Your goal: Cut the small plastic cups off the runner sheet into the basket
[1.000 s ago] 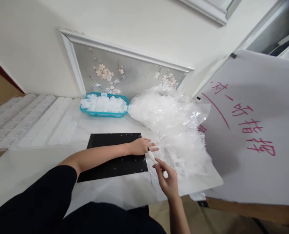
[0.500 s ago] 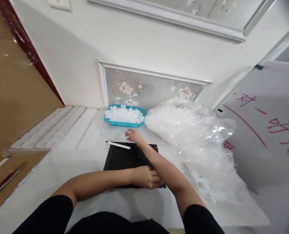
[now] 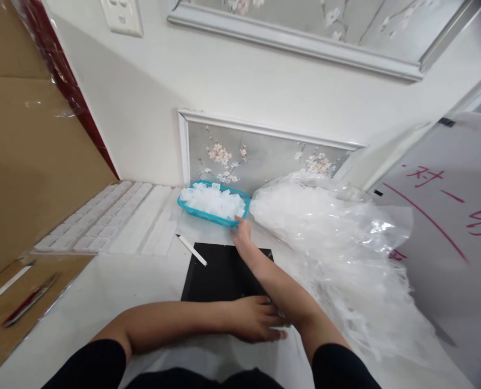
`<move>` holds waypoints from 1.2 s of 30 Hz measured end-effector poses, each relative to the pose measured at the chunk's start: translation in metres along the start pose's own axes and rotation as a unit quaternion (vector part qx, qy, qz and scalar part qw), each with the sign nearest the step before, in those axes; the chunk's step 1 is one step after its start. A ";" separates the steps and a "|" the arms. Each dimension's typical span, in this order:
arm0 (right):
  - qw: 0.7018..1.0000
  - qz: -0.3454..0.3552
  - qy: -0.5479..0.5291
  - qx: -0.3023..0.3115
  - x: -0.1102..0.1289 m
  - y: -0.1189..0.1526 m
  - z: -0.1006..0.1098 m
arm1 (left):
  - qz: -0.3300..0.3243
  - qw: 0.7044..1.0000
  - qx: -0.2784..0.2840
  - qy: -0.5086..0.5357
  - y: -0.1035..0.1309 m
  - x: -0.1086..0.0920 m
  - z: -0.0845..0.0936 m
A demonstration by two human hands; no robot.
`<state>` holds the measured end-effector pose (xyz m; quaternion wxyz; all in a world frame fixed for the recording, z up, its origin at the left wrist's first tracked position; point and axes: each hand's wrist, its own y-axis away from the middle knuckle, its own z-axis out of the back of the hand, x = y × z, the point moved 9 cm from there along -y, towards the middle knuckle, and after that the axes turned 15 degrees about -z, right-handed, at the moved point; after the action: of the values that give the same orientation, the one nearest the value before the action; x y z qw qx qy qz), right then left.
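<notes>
My right hand point(image 3: 242, 231) is at the near right corner of a blue plastic basket point(image 3: 208, 217), with its fingers closed on the rim. Small translucent white plastic pieces point(image 3: 214, 200) fill the basket in a heap. Below my right forearm lies a flat black mat point(image 3: 220, 273). My left hand point(image 3: 259, 320) rests palm down at the mat's near right corner, fingers spread, partly under the right forearm. A white pen-like stick point(image 3: 192, 250) with a dark tip lies across the mat's far left corner.
Rows of white plastic strips point(image 3: 114, 219) lie at the left by the wall. A large clear bag point(image 3: 317, 210) of white plastic pieces bulges on the right. Cardboard point(image 3: 41, 302) at the left holds a red cutter-like tool point(image 3: 29, 302) and a white stick point(image 3: 7, 286).
My right hand has reached forward to the basket, whose right end has swung nearer. My left hand has spread its fingers. The pen-like stick has turned to a steeper slant.
</notes>
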<state>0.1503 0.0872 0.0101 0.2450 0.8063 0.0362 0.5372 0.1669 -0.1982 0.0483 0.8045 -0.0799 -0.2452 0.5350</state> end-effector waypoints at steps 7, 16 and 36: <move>0.997 -0.061 -0.049 0.023 -0.004 0.026 0.006 | 0.005 0.997 -0.051 0.053 -0.013 -0.004 0.003; 0.988 -0.117 -0.064 0.079 0.031 0.085 0.012 | 0.079 0.993 0.005 0.091 -0.018 0.025 -0.012; 0.963 0.238 0.121 -0.033 0.373 0.257 0.171 | 0.119 0.962 -0.224 0.104 -0.060 0.194 0.129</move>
<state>0.4055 -0.0797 0.3864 0.1305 0.7121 -0.1457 0.6743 0.2143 -0.0656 0.2436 0.7174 -0.3424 -0.2625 0.5470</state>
